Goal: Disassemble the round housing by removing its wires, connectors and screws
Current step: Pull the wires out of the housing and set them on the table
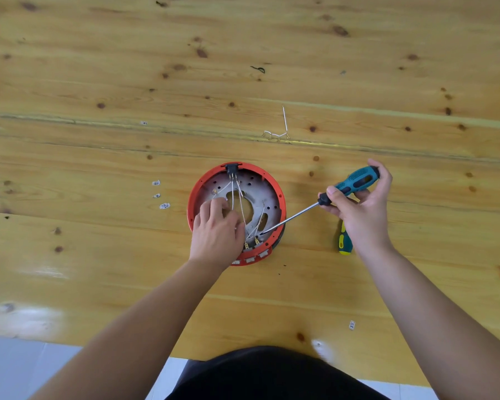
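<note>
A round red housing (277, 194) with a grey metal plate inside lies on the wooden table. White wires (239, 194) run from a black connector (232, 168) at its far rim to brass terminals (251, 244) at the near rim. My left hand (215, 228) rests inside the housing with its fingers on the wires at the left. My right hand (361, 203) holds a teal-handled screwdriver (355, 180); its tip touches the plate near the near-right rim.
A second screwdriver with a green and yellow handle (344, 243) lies under my right wrist. A loose white wire piece with terminals (280, 131) lies beyond the housing. Small white tags (160, 194) lie to the left, another tag (352, 324) near the front edge.
</note>
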The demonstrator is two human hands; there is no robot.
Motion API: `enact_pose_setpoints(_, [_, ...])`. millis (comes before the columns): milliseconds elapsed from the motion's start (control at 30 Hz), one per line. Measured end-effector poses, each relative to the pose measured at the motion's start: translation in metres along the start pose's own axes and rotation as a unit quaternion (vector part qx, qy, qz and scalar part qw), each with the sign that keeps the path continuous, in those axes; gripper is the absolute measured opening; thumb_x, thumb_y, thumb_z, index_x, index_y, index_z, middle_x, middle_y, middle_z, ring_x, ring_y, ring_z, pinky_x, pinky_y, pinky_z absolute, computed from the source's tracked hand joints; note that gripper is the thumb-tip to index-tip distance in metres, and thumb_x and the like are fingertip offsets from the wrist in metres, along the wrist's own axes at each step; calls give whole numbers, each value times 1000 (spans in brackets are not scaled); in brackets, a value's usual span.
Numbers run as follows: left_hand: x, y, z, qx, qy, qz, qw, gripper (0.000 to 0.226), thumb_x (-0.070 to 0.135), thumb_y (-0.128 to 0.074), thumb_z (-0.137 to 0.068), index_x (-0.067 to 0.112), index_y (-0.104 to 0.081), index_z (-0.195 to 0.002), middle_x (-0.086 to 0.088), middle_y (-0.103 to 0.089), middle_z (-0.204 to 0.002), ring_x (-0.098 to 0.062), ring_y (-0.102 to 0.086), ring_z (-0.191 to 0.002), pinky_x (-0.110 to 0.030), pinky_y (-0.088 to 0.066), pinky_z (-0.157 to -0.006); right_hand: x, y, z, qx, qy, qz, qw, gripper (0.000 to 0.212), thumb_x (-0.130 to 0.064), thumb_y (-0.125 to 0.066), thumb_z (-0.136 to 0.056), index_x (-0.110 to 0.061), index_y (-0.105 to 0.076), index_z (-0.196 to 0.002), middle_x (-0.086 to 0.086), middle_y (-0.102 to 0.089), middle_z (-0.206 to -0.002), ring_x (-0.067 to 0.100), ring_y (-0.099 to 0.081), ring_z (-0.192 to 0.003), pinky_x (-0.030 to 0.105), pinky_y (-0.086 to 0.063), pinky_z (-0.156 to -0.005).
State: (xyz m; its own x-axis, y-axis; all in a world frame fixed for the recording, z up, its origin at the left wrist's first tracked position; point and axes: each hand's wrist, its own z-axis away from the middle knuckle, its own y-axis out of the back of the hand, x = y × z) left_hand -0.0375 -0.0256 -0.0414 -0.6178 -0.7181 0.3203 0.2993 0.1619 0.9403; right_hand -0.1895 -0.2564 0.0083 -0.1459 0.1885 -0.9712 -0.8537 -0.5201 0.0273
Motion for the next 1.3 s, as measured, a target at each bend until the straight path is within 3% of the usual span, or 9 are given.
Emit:
enact_pose_setpoints(267, [26,-9,-17,-69,161,7,984,32,37,-51,-101,16,-74,-108,-5,-41,-138,-32,-30,-132,-46,-33,-110,4,-1,-1,0,10,7,1000,74,-10,-81,-86,-51,-43,-134,34,-52,-129,43,-77,-92,47,-66,-78])
enact_pose_setpoints(533, [40,-11,-27,-101,230,9,968,33,40,-50,-100,22,-76,-107,-8,-41,-137,-34,-31,-130,-45,-29,-111,7,-4,-4,-8,0,15,1000,74,-16,-84,-82,-51,-44,-134,30,-51,-134,40,-76,-98,46,-66,-76])
enact_pose_setpoints(733, [45,2,-21,-56,216,112,968,27,29,-48,-99,19,-73,-91,0,-39,-128,-30,-32,-119,-43,-34,-107,-6,-7,-11,-2,5,5,1000,73,-20,-82,-80,-51,-43,-133,31,-57,-128,43,-74,-100,46,-66,-76])
enact_pose_setpoints(900, [50,18,-15,-28,176,207,962,25,24,-53,-96,13,-65,-77,3,-45,-112,-24,-34,-108,-36,-36,-94,-24,-14,-28,1,41,-22,999,69,1,-65,-87,-47,-42,-131,8,-65,-97,32,-70,-73,43,-64,-74])
enact_pose_setpoints(967, [52,23,-14,-46,176,287,940,25,24,-52,-95,11,-59,-76,3,-52,-99,-19,-43,-101,-35,-41,-86,-32,-19,-34,3,36,3,999,70,0,-58,-82,-47,-41,-131,7,-61,-92,28,-67,-64,38,-60,-65])
enact_pose_setpoints(1033, [53,26,-15,-61,189,373,906,30,29,-54,-97,12,-52,-73,8,-53,-76,-11,-48,-71,-28,-41,-63,-35,-26,-39,-10,5,29,1000,66,-5,-56,-79,-45,-40,-130,2,-62,-82,26,-65,-58,33,-55,-55])
enact_pose_setpoints(1133, [54,29,-21,-95,214,426,874,29,40,-57,-100,19,-64,-81,14,-54,-58,-5,-40,-46,-18,-35,-45,-29,-41,-37,-52,-56,63,995,45,-12,-65,-80,-32,-51,-117,-6,-60,-63,19,-58,-54,33,-47,-55])
enact_pose_setpoints(1233, [56,27,-28,-111,237,468,844,25,41,-61,-99,22,-72,-87,6,-64,-65,-11,-50,-56,-28,-45,-57,-18,-54,-29,-117,-104,71,985,15,-12,-75,-88,-20,-64,-97,-10,-57,-58,15,-52,-51,30,-47,-56])
enact_pose_setpoints(1300, [59,25,-32,-112,242,502,822,23,37,-65,-99,17,-73,-89,5,-66,-65,-12,-57,-58,-37,-53,-68,-11,-62,-24,-142,-135,69,978,11,-11,-76,-90,-16,-67,-88,-8,-54,-57,14,-47,-46,25,-43,-49])
